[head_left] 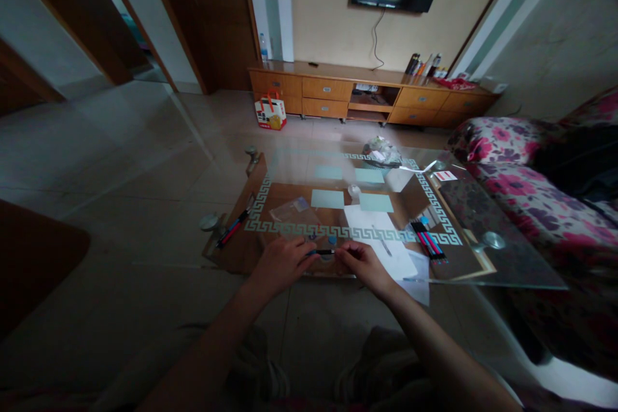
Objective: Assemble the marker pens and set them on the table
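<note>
Over the near edge of the glass coffee table (pixel 299 161), my left hand (pixel 284 265) is closed on one end of a dark pen (pixel 325 252). My right hand (pixel 363 262) pinches the pen's other end between thumb and fingertips. The pen lies level between the two hands, and its ends are covered by the fingers. Just beyond it is a small blue item (pixel 332 240), too small to name. To the right lies a row of several black, pink and blue pens (pixel 429 241). A few more pens (pixel 235 227) lie at the table's left side.
White paper sheets (pixel 402 261) lie beside my right hand, and a clear plastic bag (pixel 292 211) lies beyond my left. A crumpled plastic bag (pixel 381 151) sits at the far side. A flowered sofa (pixel 516 174) borders the right; a wooden TV cabinet (pixel 326 89) stands beyond.
</note>
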`<state>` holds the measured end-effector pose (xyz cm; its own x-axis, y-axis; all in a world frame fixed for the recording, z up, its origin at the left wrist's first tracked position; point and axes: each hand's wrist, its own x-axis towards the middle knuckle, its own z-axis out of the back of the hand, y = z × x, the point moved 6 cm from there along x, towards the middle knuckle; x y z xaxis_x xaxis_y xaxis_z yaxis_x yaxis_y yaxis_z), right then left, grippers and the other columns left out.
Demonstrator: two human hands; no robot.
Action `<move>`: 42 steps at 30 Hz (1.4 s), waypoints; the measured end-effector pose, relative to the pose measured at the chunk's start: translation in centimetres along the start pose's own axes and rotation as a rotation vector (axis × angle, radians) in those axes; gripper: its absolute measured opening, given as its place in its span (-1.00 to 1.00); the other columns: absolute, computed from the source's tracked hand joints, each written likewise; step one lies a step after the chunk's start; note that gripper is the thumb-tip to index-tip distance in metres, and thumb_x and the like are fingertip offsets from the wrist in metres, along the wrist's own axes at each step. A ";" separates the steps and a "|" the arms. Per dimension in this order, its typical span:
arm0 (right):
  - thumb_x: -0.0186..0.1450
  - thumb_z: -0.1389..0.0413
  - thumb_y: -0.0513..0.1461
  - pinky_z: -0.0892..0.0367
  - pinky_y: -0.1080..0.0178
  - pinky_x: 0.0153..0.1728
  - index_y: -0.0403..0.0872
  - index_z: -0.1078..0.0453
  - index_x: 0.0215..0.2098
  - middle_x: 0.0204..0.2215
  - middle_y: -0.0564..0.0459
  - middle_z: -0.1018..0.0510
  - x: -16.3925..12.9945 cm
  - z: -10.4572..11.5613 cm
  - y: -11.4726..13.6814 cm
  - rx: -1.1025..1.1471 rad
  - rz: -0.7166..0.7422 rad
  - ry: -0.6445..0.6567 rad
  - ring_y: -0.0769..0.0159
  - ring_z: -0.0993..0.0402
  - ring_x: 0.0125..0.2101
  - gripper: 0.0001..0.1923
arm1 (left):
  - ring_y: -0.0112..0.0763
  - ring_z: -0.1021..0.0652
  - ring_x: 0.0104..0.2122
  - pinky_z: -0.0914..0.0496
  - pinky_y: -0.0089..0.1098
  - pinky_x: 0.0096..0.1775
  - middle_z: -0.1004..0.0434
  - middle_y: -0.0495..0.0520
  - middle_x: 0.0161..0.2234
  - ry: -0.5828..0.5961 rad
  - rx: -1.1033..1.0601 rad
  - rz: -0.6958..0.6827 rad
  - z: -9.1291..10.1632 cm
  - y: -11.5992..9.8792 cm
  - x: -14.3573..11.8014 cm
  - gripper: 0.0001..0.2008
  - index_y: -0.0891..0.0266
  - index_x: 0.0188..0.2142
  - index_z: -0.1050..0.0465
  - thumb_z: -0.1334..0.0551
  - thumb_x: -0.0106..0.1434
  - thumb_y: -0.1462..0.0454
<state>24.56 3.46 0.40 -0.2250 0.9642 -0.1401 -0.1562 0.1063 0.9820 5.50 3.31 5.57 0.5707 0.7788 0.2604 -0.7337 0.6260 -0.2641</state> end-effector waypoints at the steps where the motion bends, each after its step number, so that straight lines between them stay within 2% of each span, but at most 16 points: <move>1: 0.23 -0.19 0.07 -0.19 0.33 -0.47 -0.07 -0.42 -0.38 -0.52 0.13 -0.41 0.0 0.0 0.1 -0.003 0.011 -0.004 0.39 -0.27 -0.50 -0.63 | -0.33 -0.55 -0.21 -0.37 -0.33 -0.15 -0.57 0.08 -0.20 -0.003 -0.001 -0.002 0.0 0.0 0.0 -0.73 0.12 -0.10 -0.51 -0.10 0.43 0.09; 8: 0.21 -0.23 0.03 -0.28 0.29 -0.34 -0.06 -0.44 -0.28 -0.39 0.08 -0.49 0.0 -0.1 0.4 0.045 0.052 -0.010 0.34 -0.37 -0.39 -0.67 | -0.33 -0.54 -0.25 -0.38 -0.34 -0.17 -0.54 0.06 -0.23 0.027 -0.015 0.011 -0.2 -0.2 0.1 -0.75 0.13 -0.14 -0.51 -0.09 0.43 0.13; 16: 0.25 -0.16 0.11 -0.15 0.33 -0.50 -0.07 -0.40 -0.42 -0.55 0.14 -0.39 0.1 0.1 -0.2 0.012 -0.007 -0.004 0.40 -0.25 -0.53 -0.59 | -0.36 -0.54 -0.25 -0.38 -0.36 -0.20 -0.51 0.06 -0.24 0.020 -0.018 -0.012 -0.3 -0.3 0.1 -0.76 0.14 -0.13 -0.50 -0.10 0.43 0.14; 25: 0.21 -0.23 0.00 -0.18 0.31 -0.45 -0.05 -0.41 -0.35 -0.50 0.13 -0.43 0.2 0.1 -0.1 0.060 0.023 -0.033 0.39 -0.29 -0.50 -0.70 | -0.34 -0.55 -0.21 -0.40 -0.33 -0.13 -0.51 0.08 -0.19 0.030 -0.042 -0.011 -0.3 -0.3 0.0 -0.76 0.13 -0.10 -0.50 -0.10 0.43 0.13; 36: 0.19 -0.25 -0.04 -0.30 0.28 -0.34 -0.06 -0.42 -0.32 -0.43 0.09 -0.51 0.1 0.2 0.3 0.111 0.023 -0.064 0.35 -0.39 -0.42 -0.73 | -0.33 -0.55 -0.23 -0.40 -0.34 -0.19 -0.52 0.05 -0.17 0.047 -0.029 0.021 -0.4 0.1 0.0 -0.77 0.13 -0.12 -0.50 -0.12 0.42 0.13; 39: 0.19 -0.24 -0.02 -0.32 0.29 -0.34 -0.07 -0.42 -0.31 -0.42 0.08 -0.52 0.2 1.0 0.4 0.078 0.034 -0.088 0.35 -0.41 -0.41 -0.71 | -0.34 -0.55 -0.23 -0.40 -0.35 -0.18 -0.53 0.06 -0.17 0.039 -0.029 0.018 -0.3 0.1 0.0 -0.76 0.14 -0.11 -0.50 -0.12 0.42 0.13; 42: 0.19 -0.24 -0.03 -0.33 0.28 -0.33 -0.08 -0.44 -0.32 -0.42 0.07 -0.55 0.5 3.2 0.7 -0.053 0.094 -0.146 0.33 -0.43 -0.39 -0.72 | -0.35 -0.55 -0.22 -0.40 -0.36 -0.18 -0.53 0.06 -0.18 0.033 -0.033 0.013 -0.1 0.1 0.0 -0.76 0.15 -0.13 -0.51 -0.11 0.42 0.13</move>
<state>27.45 4.83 1.43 -0.0999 0.9947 -0.0243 -0.1921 0.0046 0.9814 5.43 3.37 5.42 0.5735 0.7874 0.2258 -0.7289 0.6164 -0.2980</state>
